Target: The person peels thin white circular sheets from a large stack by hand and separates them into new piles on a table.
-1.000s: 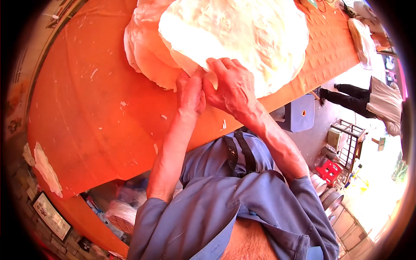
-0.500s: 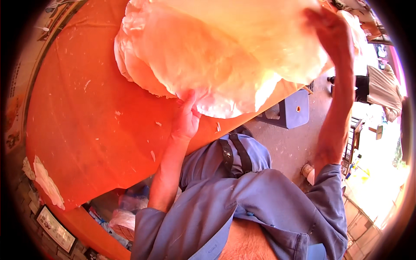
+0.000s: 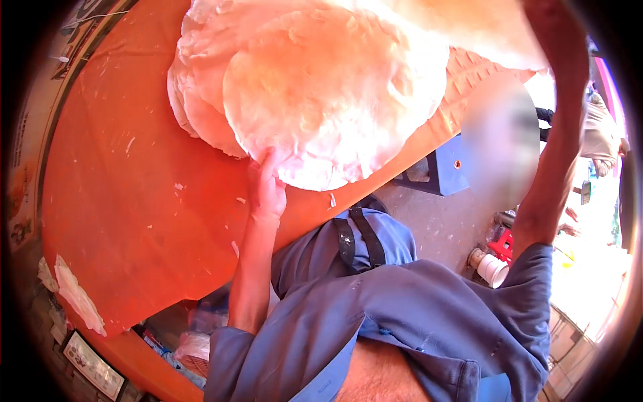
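Observation:
A stack of thin, round, pale sheets [image 3: 335, 100] lies on the orange table [image 3: 134, 201]. My left hand [image 3: 266, 191] rests flat at the stack's near rim, fingertips against the edge of the top sheet. My right arm reaches up along the right side, and my right hand [image 3: 548, 15] is at the top edge of the picture, only partly in view. It holds one lifted sheet [image 3: 469, 27] that hangs above the far right of the stack.
Small white flakes dot the table, and a torn white scrap [image 3: 77, 295] lies at its left edge. Beyond the table's right edge are a blue stool [image 3: 442, 171], stacked white cups [image 3: 492, 269] and a red crate [image 3: 504, 242]. Another person [image 3: 603, 134] stands at far right.
Both hands were together at the stack's near edge. My right hand has peeled one sheet off and raised it up and to the right. My left hand stayed at the rim.

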`<action>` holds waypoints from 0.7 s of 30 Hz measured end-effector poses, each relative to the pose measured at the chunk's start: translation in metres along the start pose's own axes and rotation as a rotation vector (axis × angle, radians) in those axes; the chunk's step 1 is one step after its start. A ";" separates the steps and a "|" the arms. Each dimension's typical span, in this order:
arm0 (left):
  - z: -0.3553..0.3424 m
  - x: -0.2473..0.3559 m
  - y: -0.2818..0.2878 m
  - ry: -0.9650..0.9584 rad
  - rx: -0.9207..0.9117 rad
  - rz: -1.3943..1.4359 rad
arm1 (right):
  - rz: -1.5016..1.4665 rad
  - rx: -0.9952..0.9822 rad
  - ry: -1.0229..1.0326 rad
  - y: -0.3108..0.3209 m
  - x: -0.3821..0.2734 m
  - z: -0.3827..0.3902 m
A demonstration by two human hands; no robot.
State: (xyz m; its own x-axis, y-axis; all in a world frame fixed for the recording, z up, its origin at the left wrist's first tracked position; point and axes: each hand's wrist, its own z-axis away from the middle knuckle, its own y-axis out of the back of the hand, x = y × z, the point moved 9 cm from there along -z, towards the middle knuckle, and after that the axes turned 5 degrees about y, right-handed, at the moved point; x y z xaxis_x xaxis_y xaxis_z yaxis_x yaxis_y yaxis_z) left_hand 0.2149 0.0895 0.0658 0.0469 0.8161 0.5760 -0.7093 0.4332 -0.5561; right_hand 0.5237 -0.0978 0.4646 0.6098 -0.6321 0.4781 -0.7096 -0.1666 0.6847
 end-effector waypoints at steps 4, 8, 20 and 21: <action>0.028 0.021 -0.012 -0.089 0.161 0.037 | -0.739 -0.379 -0.018 -0.009 -0.191 0.062; 0.021 -0.009 -0.008 0.062 0.036 0.137 | -1.060 -0.559 0.067 -0.053 -0.305 0.149; 0.042 0.001 -0.029 0.084 -0.227 0.146 | -1.102 -0.437 0.169 -0.032 -0.315 0.165; 0.042 0.005 -0.030 0.072 -0.242 0.180 | -1.064 -0.592 0.219 -0.036 -0.326 0.171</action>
State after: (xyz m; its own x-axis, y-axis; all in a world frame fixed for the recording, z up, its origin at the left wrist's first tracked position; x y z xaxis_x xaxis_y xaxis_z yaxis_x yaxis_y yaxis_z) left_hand 0.2068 0.0643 0.1101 -0.0081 0.9091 0.4164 -0.5234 0.3510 -0.7764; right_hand 0.2901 -0.0151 0.1895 0.8719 -0.2426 -0.4253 0.4092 -0.1158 0.9051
